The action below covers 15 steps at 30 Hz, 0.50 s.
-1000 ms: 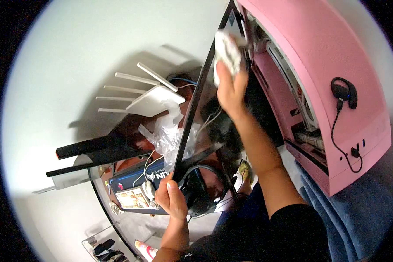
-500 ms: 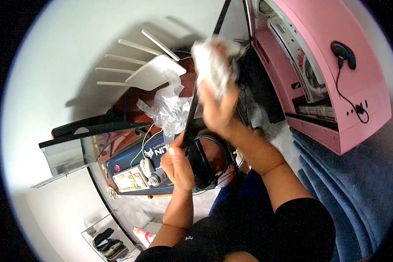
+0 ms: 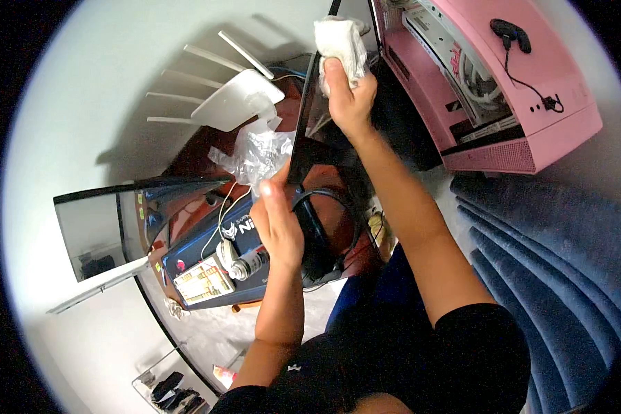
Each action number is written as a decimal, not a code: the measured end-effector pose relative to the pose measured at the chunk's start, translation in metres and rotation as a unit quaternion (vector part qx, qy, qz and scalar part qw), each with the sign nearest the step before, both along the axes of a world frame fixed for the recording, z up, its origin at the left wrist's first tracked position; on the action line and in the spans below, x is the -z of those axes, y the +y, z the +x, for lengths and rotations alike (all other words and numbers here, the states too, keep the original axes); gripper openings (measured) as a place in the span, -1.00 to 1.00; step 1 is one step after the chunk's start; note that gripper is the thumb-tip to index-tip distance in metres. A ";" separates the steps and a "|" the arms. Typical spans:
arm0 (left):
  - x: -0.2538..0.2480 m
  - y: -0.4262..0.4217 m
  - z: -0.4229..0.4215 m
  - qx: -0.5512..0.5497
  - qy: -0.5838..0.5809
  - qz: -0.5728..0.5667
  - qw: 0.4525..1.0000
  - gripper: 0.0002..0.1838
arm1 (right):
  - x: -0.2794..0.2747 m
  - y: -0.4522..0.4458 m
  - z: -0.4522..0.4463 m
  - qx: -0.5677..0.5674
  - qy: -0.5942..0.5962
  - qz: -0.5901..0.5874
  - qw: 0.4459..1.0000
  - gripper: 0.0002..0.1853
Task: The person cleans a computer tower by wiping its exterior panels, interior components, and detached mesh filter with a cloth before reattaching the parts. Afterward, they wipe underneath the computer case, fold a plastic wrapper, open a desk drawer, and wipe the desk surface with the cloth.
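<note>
My right hand (image 3: pixel 352 100) is closed around a folded white cloth (image 3: pixel 341 48), with the thumb pressed on it. The cloth lies against the upper part of a dark-edged, see-through panel (image 3: pixel 302 127), which stands tilted in front of me. My left hand (image 3: pixel 277 224) grips the near lower end of this panel, thumb pointing up along it; how the fingers wrap behind is partly hidden. Just behind the left hand is a crumpled clear plastic bag (image 3: pixel 255 152). A spray can (image 3: pixel 250 263) lies close to the left wrist.
An open pink computer case (image 3: pixel 490 152) stands at right with a black cabled device (image 3: pixel 510 34) on it. A white router (image 3: pixel 238 100) with several antennas, a monitor (image 3: pixel 103 234), a keyboard (image 3: pixel 203 281) and black headphones (image 3: pixel 345 200) are around the desk. Blue cushions (image 3: pixel 545 255) lie at right.
My right hand has moved up and slightly forward along the panel with the cloth. My left hand keeps its hold lower down. The view has shifted a little.
</note>
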<state>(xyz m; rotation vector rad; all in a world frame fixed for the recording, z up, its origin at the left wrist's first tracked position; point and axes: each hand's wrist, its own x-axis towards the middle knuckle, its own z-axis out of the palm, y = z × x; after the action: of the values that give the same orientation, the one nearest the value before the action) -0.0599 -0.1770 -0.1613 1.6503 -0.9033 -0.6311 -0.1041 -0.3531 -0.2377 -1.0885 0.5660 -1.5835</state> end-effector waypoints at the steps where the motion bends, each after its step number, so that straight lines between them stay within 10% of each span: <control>1: -0.001 0.001 0.000 0.005 -0.022 0.017 1.000 -0.32 | -0.001 0.009 0.003 0.012 -0.003 -0.012 1.000 -0.46; 7: -0.011 -0.001 -0.003 -0.018 0.087 -0.033 0.995 -0.39 | 0.011 0.112 -0.017 0.012 0.149 -0.232 0.961 -0.50; 11: 0.001 -0.007 0.002 0.014 -0.012 -0.060 0.998 -0.52 | 0.072 0.111 -0.003 0.016 0.060 0.069 0.996 -0.54; 15: 0.007 -0.009 0.008 -0.013 -0.032 -0.042 0.999 -0.61 | 0.192 0.083 0.020 0.068 0.144 0.427 0.890 -0.51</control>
<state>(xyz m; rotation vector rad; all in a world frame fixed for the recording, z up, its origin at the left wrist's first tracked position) -0.0518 -0.1858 -0.1684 1.6122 -0.9418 -0.5180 -0.0841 -0.2700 -0.4298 -0.5972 1.4049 -1.0723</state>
